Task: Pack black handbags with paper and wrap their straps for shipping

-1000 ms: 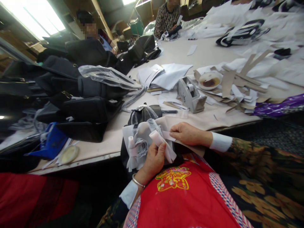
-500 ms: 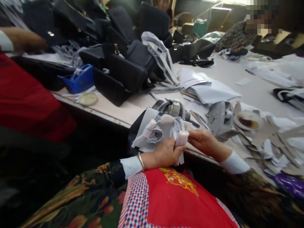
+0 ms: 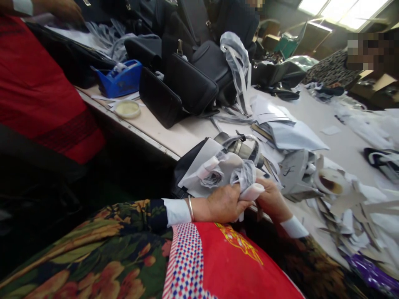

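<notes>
My left hand (image 3: pixel 226 203) is closed round a plastic-wrapped strap (image 3: pixel 245 176), with its white rolled end (image 3: pixel 252 192) sticking out past the thumb. My right hand (image 3: pixel 270 199) pinches the far side of this same white roll. Just beyond my hands lies a black bag (image 3: pixel 190 166) at the table's edge, with a white sheet (image 3: pixel 199 160) over it. A second white roll (image 3: pixel 208 167) and a coiled wrapped strap (image 3: pixel 212 177) rest on the sheet. Behind them is a metallic cylinder (image 3: pixel 238 147).
Black bags (image 3: pixel 190 87) are piled at the back. A blue tape dispenser (image 3: pixel 120 79) and a round tape roll (image 3: pixel 127 109) lie left, near a co-worker's red apron (image 3: pixel 46 91). A grey dispenser (image 3: pixel 296 172) and paper scraps (image 3: pixel 352 207) lie right.
The view has shifted, so the scene tilts. The white roll between my hands has turned from upright to nearly flat, and my right hand has come closer in beside my left.
</notes>
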`<control>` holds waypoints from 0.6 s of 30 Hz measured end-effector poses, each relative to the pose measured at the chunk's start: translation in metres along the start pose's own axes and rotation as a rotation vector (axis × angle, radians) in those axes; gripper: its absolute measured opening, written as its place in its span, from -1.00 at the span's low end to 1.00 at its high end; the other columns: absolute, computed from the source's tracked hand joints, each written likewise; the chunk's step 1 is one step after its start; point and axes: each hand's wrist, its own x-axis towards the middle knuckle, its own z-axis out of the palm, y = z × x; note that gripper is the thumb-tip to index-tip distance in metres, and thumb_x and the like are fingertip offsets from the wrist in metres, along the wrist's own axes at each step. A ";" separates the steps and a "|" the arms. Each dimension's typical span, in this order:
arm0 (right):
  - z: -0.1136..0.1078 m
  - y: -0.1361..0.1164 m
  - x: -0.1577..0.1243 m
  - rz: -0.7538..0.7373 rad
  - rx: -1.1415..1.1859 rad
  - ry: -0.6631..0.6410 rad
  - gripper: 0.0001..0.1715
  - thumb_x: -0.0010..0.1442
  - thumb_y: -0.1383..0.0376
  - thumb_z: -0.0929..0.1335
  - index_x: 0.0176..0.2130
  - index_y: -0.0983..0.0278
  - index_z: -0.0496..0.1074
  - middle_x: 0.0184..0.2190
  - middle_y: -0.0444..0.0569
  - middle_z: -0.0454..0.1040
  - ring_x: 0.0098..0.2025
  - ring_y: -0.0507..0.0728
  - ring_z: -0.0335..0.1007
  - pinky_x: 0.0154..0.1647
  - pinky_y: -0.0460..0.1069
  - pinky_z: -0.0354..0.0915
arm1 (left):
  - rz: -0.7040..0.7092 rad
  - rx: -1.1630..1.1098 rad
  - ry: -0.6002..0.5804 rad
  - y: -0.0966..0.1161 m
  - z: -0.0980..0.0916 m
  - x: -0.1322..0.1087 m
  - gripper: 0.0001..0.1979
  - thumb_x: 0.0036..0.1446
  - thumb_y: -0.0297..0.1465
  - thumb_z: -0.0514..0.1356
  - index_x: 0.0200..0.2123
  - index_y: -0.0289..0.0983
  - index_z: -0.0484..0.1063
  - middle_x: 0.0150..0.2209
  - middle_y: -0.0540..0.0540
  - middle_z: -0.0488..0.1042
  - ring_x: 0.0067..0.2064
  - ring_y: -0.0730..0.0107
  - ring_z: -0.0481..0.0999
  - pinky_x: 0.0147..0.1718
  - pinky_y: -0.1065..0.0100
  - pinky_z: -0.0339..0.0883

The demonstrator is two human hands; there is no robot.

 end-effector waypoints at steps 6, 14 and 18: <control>0.011 -0.011 0.001 -0.095 -0.068 0.024 -0.88 0.09 0.27 0.44 -0.35 0.19 0.64 -0.40 -0.05 0.57 -0.33 0.17 0.44 -0.26 0.04 0.37 | 0.017 -0.037 0.031 -0.007 0.005 -0.001 -0.61 0.31 -0.16 0.10 -0.03 -0.36 0.38 -0.14 -0.32 0.59 -0.17 0.03 0.61 -0.18 0.13 0.49; 0.009 -0.022 -0.001 -0.499 -0.414 0.020 -0.85 0.18 0.31 0.41 -0.42 0.21 0.60 -0.17 0.03 0.59 -0.15 0.21 0.51 -0.16 0.04 0.38 | 0.040 -0.074 0.047 -0.008 0.004 -0.003 -0.61 0.32 -0.16 0.09 -0.05 -0.39 0.39 -0.16 -0.32 0.59 -0.15 0.02 0.60 -0.15 0.13 0.48; 0.011 -0.021 0.001 -0.355 -0.260 -0.012 -0.86 0.18 0.31 0.41 -0.35 0.17 0.64 -0.14 -0.01 0.59 -0.06 0.22 0.48 0.01 0.08 0.36 | 0.062 -0.137 0.042 -0.008 0.004 -0.003 -0.67 0.33 -0.19 0.08 -0.07 -0.35 0.39 -0.15 -0.29 0.58 -0.14 0.07 0.60 -0.12 0.14 0.48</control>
